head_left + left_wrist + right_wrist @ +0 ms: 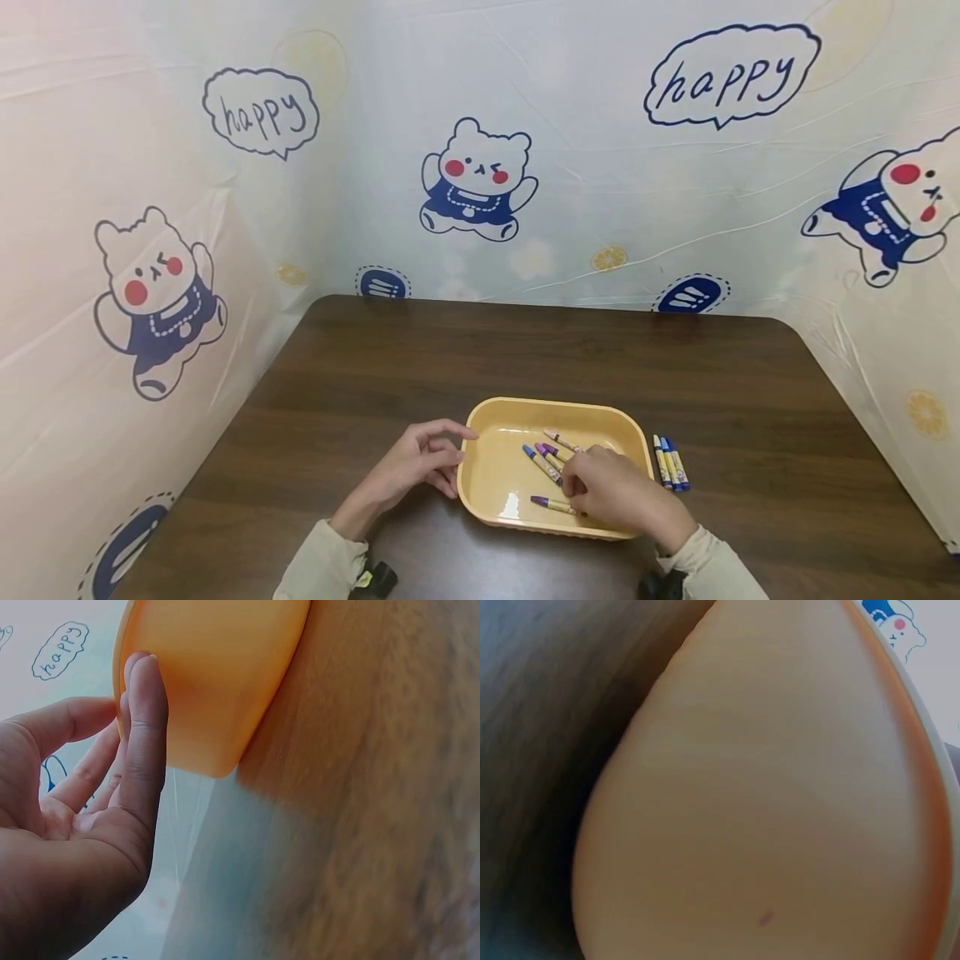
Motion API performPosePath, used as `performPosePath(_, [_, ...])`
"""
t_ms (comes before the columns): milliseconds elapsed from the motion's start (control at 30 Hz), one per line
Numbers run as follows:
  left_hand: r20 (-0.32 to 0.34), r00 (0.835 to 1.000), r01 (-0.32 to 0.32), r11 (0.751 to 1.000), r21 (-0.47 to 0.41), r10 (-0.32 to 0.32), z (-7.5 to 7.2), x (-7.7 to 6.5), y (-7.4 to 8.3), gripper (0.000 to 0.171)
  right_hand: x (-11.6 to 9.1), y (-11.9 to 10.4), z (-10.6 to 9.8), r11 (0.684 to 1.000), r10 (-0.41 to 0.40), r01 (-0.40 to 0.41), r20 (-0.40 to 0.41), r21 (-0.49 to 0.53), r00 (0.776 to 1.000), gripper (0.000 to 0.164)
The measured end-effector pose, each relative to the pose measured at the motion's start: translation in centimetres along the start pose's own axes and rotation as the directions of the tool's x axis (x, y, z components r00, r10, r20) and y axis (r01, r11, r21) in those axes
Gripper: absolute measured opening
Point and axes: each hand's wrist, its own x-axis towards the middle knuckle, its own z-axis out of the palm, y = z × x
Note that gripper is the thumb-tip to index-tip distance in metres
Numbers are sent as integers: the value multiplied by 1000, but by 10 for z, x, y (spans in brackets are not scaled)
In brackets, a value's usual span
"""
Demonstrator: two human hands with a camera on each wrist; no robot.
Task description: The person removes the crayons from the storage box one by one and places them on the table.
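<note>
A yellow plastic tray (501, 475) lies on the table with several crayons inside. My left hand (420, 460) holds its left end, thumb and fingers on either side of the rim, as the left wrist view shows on the tray wall (217, 697). Inside the tray's right half, my right hand (618, 492) reaches down with curled fingers. They pinch the right end of a purple-tipped crayon (553, 504); the fingertips are partly hidden. Beside that hand lie a blue-tipped crayon (542, 463) and other crayons. Only the tray's outer wall (765, 787) fills the right wrist view.
Right of the tray, 3 crayons (671, 463) lie side by side on the dark wooden table (420, 350). A pale printed curtain (570, 200) with bears hangs around the table's back and sides.
</note>
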Motion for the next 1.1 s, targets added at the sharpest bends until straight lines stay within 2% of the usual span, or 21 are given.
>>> performPosePath(267, [-1, 1000, -1, 1000, -2, 1, 1, 0, 1, 37, 1, -7, 8, 996, -12, 7, -53, -93, 999, 20])
performPosePath(400, [1, 1000, -4, 1000, -3, 4, 1, 0, 1, 37, 1, -9, 12, 988, -29, 12, -112, -153, 993, 24])
performPosePath(567, [4, 1000, -4, 1000, -13, 4, 1, 0, 1, 38, 4, -8, 16, 978, -20, -21, -190, -209, 981, 27])
performPosePath(700, [7, 1000, -10, 1000, -15, 10, 1, 0, 0, 38, 7, -7, 13, 980, -3, -41, -221, -195, 975, 22])
performPosePath(900, [12, 1000, -15, 1000, -9, 16, 1, -1, 0, 38, 7, -2, 2, 989, -9, -26, -238, -145, 971, 18])
performPosePath(1100, [-8, 1000, -23, 1000, 19, 23, 2, -1, 2, 37, 8, 3, -9, 999, -15, 3, -253, -46, 967, 14])
